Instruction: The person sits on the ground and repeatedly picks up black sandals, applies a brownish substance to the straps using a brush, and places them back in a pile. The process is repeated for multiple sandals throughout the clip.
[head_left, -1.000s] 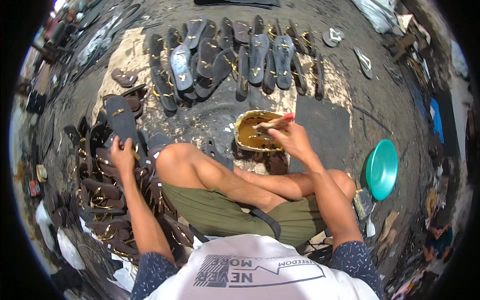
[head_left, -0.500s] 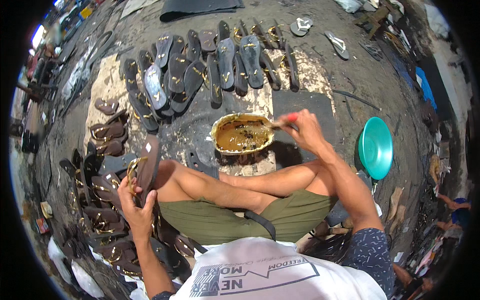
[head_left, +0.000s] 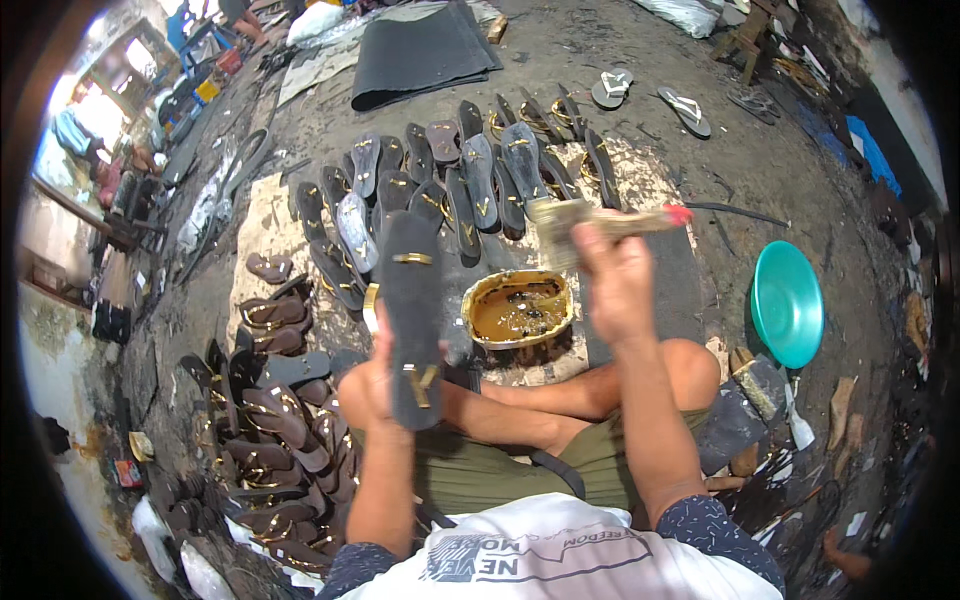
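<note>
My left hand [head_left: 378, 385] grips a dark sandal sole [head_left: 408, 320], held upright with its underside facing me; gold strap ends lie flat on that side. My right hand [head_left: 620, 285] is closed around a wide brush [head_left: 558, 230] with a red-tipped handle; its bristles are coated in something yellowish and point toward the sole, apart from it. Below the brush stands an oval tub [head_left: 568, 318] with a crusted rim, holding amber, glue-like liquid with dark bits. Part of my left fingers is hidden behind the sole.
Dark soles with gold strap ends [head_left: 480, 180] lie in rows beyond the tub. Brown sandals with gold straps [head_left: 285, 420] are heaped at my left. A green basin [head_left: 787, 305] stands at right. Black sheet material [head_left: 425, 55] and white-strapped flip-flops [head_left: 685, 110] lie farther off.
My left hand has brought the sandal from the left to in front of me, turning its underside into view. My right hand has lifted the brush out of the tub.
</note>
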